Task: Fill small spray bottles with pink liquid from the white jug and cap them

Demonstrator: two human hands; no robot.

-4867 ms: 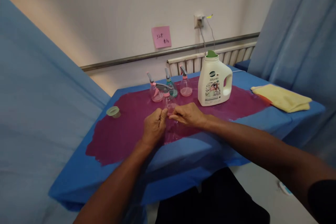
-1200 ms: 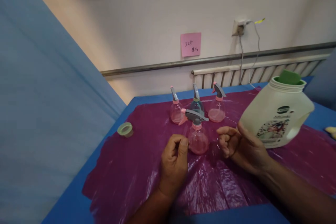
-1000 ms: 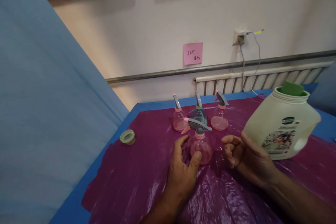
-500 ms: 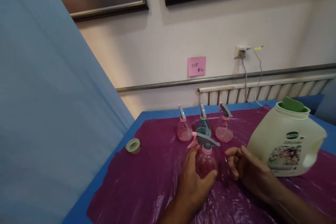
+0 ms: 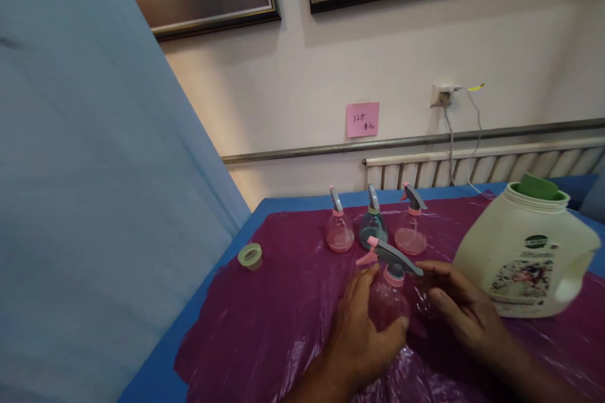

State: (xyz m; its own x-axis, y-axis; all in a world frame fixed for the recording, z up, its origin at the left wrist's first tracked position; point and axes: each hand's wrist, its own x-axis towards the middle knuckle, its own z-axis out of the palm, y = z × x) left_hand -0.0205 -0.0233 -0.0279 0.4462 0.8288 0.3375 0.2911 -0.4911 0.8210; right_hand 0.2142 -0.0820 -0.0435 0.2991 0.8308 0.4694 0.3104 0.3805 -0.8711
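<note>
My left hand (image 5: 366, 321) is wrapped round the clear pink body of a spray bottle (image 5: 393, 298), which has a pink collar, a pink trigger and a grey head. The bottle leans slightly, its nozzle pointing left. Close to the rear of the spray head, my right hand (image 5: 466, 302) has its fingers apart; whether the fingertips touch the head is hard to tell. Behind them stand a pink spray bottle (image 5: 339, 233), a teal spray bottle (image 5: 373, 229) and another pink spray bottle (image 5: 411, 233), each with some liquid in it.
A large cream jug (image 5: 524, 252) with a green piece in its mouth stands at the right. A pale green cap (image 5: 250, 256) lies at the left on the purple plastic sheet (image 5: 255, 327). Blue fabric (image 5: 104, 170) hangs at the left; a radiator (image 5: 425, 170) lines the wall.
My right hand has moved nearer the held bottle's spray head, its fingers reaching out. The held bottle has tilted a little. The whole view has shifted slightly.
</note>
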